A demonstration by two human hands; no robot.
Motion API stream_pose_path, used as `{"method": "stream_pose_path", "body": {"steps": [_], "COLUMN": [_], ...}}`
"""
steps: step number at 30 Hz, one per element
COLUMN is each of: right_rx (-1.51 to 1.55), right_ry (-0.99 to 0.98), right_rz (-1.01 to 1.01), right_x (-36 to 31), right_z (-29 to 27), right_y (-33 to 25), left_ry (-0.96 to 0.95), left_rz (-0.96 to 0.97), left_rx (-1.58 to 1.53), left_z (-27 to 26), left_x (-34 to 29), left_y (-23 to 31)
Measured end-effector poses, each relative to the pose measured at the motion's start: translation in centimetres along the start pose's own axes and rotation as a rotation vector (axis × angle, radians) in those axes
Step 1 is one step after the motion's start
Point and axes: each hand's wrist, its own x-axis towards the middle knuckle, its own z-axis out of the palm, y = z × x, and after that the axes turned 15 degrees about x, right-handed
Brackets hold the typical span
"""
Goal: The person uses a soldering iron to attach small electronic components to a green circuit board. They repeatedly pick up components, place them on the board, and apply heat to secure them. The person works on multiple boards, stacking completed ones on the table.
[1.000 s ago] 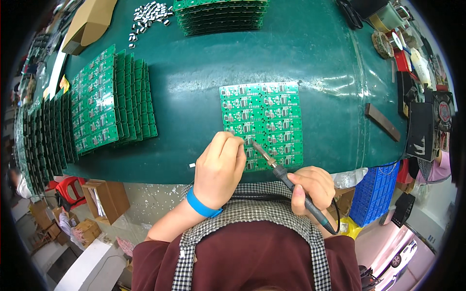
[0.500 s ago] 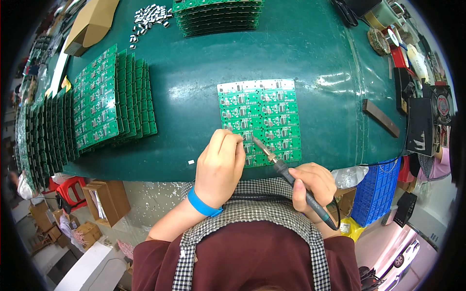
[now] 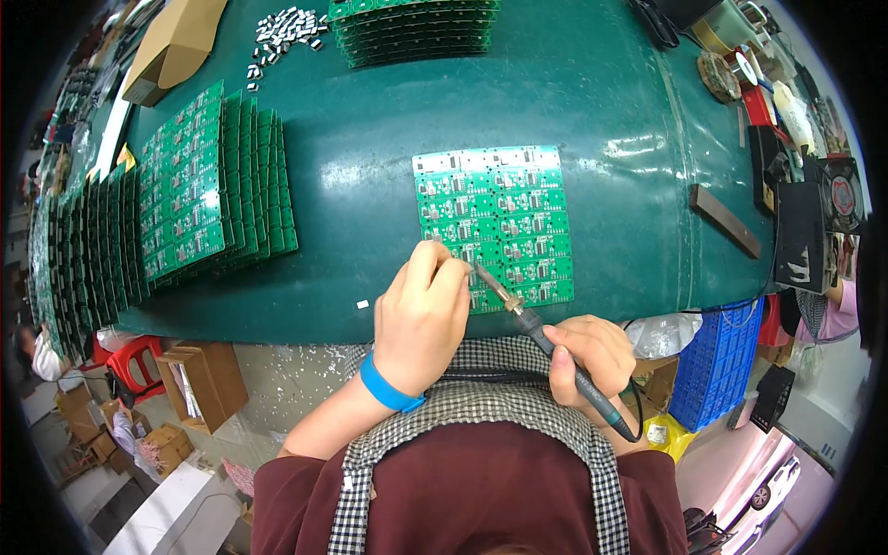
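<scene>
On the far left of the green table (image 3: 370,120) lies a cardboard box (image 3: 176,51); near the table's right side, a dark bar (image 3: 724,221). Past its near edge are a red stool (image 3: 141,367), left, and a blue crate (image 3: 710,368), right.

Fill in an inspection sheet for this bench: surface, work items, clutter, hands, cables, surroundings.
Surface: green tabletop, glossy with bright reflections.
Work items: green circuit-board panel lying flat; soldering iron, its tip at the panel, contact unclear.
Clutter: small loose components heaped upper left; board stacks at left and top; brown bar at right.
Hands: left hand pinched over the panel's left side, anything held unclear; right hand grips the soldering iron.
Cables: black cord at the soldering iron's rear end.
Surroundings: blue crate, open cardboard box.
</scene>
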Motion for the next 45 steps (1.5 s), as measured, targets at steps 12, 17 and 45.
{"method": "stream_pose_path", "body": {"steps": [12,17,45], "right_rx": [0.009,0.001,-0.023], "right_ry": [0.012,0.012,0.027], "right_rz": [-0.016,-0.014,-0.065], "right_x": [-0.8,-1.1,-2.5], "right_z": [0.0,0.0,0.0], "right_y": [-0.4,-0.6,-1.6], "left_ry": [0.034,0.006,0.054], "left_rz": [-0.018,0.005,0.011], "left_rx": [-0.069,-0.084,-0.053], "left_z": [0.0,0.0,-0.3], "left_x": [-1.3,-1.5,-3.2], "left_y": [0.0,0.1,0.5]}}
